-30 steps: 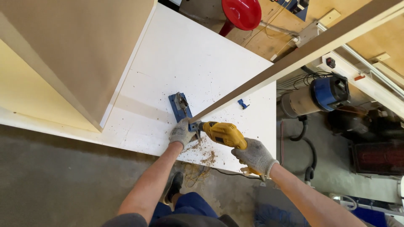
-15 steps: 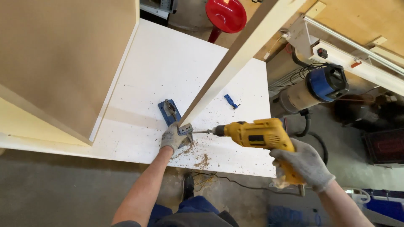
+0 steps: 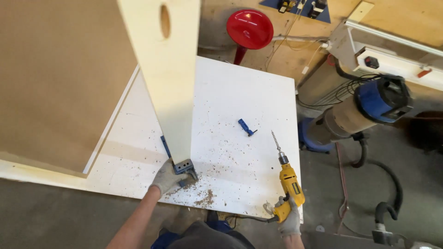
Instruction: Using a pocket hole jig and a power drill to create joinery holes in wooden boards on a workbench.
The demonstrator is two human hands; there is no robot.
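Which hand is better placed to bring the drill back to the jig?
Right. The right hand holds the yellow drill, bit up, while the left hand steadies the blue jig on the upright board.

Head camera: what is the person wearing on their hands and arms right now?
Both hands wear light grey knitted work gloves with snug cuffs at the wrist: the left hand and the right hand. The gloves cover the fingers fully and look a little dusty. Both forearms are bare, with no sleeves, watch or bands in sight. No markings can be made out on the gloves.
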